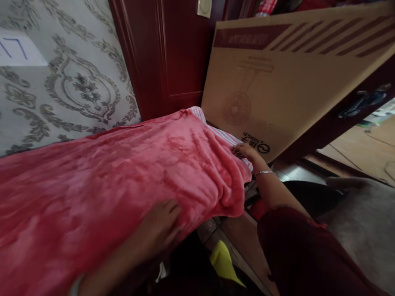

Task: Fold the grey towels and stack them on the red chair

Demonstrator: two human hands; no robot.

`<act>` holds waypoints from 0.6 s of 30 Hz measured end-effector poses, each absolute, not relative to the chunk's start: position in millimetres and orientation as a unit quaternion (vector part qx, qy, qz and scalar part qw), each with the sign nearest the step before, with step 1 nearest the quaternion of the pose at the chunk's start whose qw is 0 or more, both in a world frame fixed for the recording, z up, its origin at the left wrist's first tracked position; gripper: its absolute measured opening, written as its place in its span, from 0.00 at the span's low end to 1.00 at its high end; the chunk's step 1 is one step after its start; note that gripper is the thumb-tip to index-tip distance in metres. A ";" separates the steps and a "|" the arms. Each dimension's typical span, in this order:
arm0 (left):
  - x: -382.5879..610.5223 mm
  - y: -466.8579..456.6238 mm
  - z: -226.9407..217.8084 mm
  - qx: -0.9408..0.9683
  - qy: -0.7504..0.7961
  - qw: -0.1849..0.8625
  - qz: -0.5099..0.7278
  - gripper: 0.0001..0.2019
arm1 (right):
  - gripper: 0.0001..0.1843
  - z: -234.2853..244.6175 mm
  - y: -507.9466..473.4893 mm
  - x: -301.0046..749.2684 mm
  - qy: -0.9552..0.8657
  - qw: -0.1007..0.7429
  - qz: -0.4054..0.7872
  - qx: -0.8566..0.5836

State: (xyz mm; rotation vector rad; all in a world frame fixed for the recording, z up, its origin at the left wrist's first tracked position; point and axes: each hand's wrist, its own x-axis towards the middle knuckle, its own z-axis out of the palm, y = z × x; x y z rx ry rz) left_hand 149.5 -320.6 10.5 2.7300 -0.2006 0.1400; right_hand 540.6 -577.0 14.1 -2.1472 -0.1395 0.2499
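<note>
A plush pink-red blanket (123, 172) lies spread across a low surface, with loose folds at its right end. Beneath that end shows a striped cloth (226, 137) in pink, white and grey. My right hand (246, 151), with a bracelet on the wrist, has its fingers curled down on the blanket's edge where it meets the stripes. Closer to me, my left hand (162, 224) rests on the blanket's near side, thumb apart from the fingers. It is somewhat blurred, and no object shows in it.
A large cardboard box (286, 90) with a printed fan stands beyond the right end, against a dark red door (185, 53). Patterned wallpaper (83, 74) borders the far side. At lower right are a grey furry cover (367, 230) and something yellow (224, 261) below the near edge.
</note>
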 end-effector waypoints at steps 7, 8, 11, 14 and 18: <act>145.8 -356.2 -36.7 0.994 -0.055 0.073 0.066 0.12 | 0.12 10.1 -580.2 508.6 -0.105 0.359 0.051 -0.926; 147.6 -355.9 -40.0 0.994 -0.055 0.064 0.069 0.12 | 0.11 8.4 -578.1 504.2 -0.110 0.348 0.047 -0.930; 151.1 -353.6 -43.5 0.994 -0.063 0.058 0.068 0.10 | 0.07 4.2 -571.4 492.6 -0.111 0.324 0.028 -0.939; 153.4 -349.7 -45.1 0.994 -0.051 0.073 0.068 0.09 | 0.05 6.6 -570.4 488.4 -0.090 0.322 -0.017 -0.942; 153.4 -347.0 -55.1 0.985 -0.041 0.120 0.113 0.07 | 0.14 17.3 -588.6 492.5 0.010 0.341 -0.109 -0.934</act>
